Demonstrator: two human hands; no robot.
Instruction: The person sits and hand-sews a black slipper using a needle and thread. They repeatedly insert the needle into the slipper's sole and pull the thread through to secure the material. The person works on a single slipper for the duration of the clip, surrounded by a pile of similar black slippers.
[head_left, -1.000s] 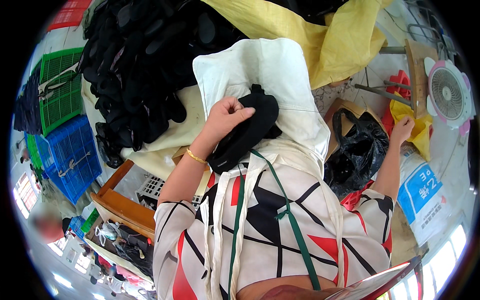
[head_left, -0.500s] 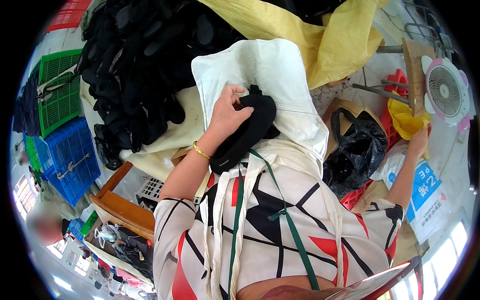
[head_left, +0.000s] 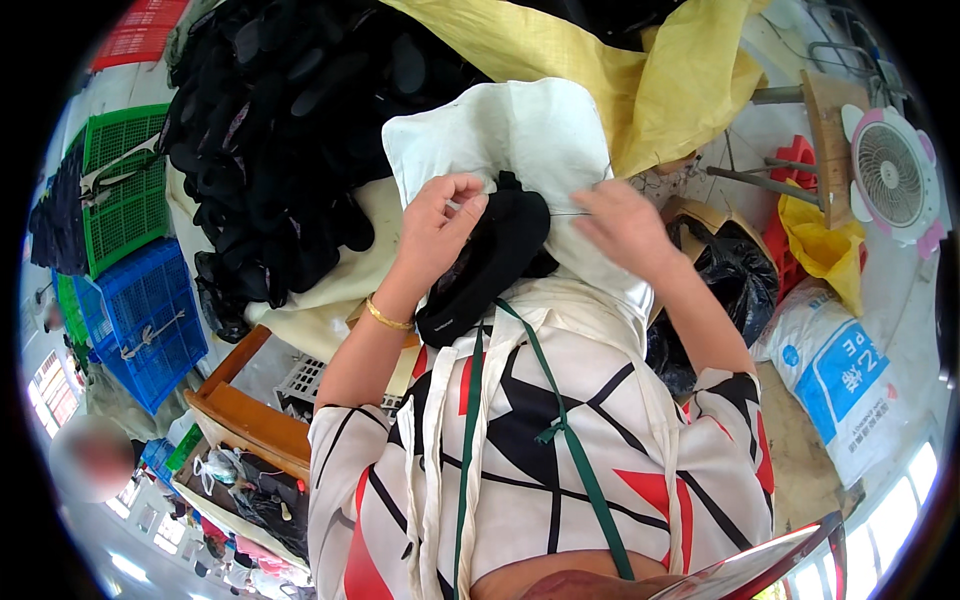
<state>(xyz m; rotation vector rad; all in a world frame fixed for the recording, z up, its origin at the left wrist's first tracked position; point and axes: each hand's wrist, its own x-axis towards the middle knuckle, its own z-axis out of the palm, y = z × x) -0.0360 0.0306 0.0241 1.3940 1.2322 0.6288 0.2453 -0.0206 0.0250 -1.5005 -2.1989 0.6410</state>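
Note:
A black cloth shoe [head_left: 512,235] lies slanted across my lap on a white cloth [head_left: 548,120], its opening partly in view. My left hand [head_left: 440,228], with a gold bangle at the wrist, is at the shoe's upper left edge. Its thumb and fingers are curled together there; anything pinched between them is too small to make out. Just right of the shoe, over the white cloth, my right hand [head_left: 628,228] is blurred by motion and appears apart from the shoe. Its fingers cannot be read clearly.
A big heap of black shoes [head_left: 290,130] lies at upper left, beside green [head_left: 125,190] and blue crates [head_left: 150,310]. Yellow sheeting [head_left: 640,90] spreads beyond my lap. To the right are a black plastic bag [head_left: 735,280], a yellow bag [head_left: 825,250], a white sack [head_left: 830,375] and a fan [head_left: 890,175].
My right hand has come from the yellow bag at the far right to beside the shoe. My left hand has shifted slightly left, its thumb closer to its fingers. The shoe has hardly moved.

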